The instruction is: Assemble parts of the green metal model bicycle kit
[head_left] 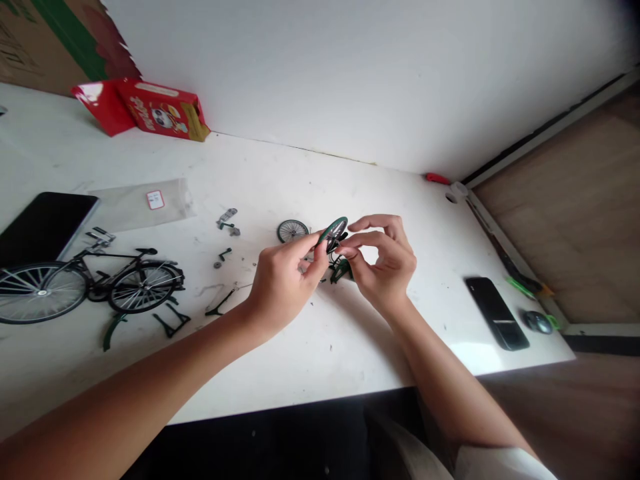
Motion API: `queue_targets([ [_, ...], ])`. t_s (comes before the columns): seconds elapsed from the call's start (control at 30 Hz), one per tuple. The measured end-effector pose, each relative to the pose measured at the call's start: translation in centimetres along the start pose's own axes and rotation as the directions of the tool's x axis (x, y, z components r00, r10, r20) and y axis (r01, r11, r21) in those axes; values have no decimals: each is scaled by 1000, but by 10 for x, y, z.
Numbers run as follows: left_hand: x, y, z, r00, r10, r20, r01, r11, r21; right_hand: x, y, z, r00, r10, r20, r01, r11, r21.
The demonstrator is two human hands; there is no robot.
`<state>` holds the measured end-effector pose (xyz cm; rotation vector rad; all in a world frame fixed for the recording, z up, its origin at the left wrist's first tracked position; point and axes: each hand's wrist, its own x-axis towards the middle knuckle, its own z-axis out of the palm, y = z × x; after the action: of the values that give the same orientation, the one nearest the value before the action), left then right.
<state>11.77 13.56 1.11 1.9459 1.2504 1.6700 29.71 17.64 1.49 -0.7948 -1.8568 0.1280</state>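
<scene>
My left hand (287,270) pinches the rim of a small model bicycle wheel (333,230) with a green edge, held tilted above the table. At the wheel's hub side, my right hand (383,257) has its thumb and index finger pressed together on a small dark part that is too small to name; its other fingers are raised. Behind the wheel, dark green frame pieces (341,270) are partly covered by my hands. A second spoked wheel (293,231) lies just beyond my left hand.
An assembled black model bicycle (135,280) lies at left among loose green parts (173,323) and small metal parts (229,217). Around it are a tablet (45,227), a plastic bag (135,207) and a red box (165,113). A black phone (497,313) lies at right.
</scene>
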Motion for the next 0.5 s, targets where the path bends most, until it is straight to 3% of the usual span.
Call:
queue_targets([
  [0.13,-2,1,0,1000,3,15,-3,1000,-20,-2,0,2,999,2,-32,-2,1000,6],
  [0.27,-6,3,1,999,-10,33,13,996,-90,-8,-2,5,991,133,2,-131,979,158],
  [0.4,-8,3,2,1000,26,4,-25,993,-116,-9,-4,7,950,255,180,-308,856,415],
  [0.5,-8,4,3,1000,16,-1,-16,995,-103,-9,-5,9,944,291,155,-329,807,490],
])
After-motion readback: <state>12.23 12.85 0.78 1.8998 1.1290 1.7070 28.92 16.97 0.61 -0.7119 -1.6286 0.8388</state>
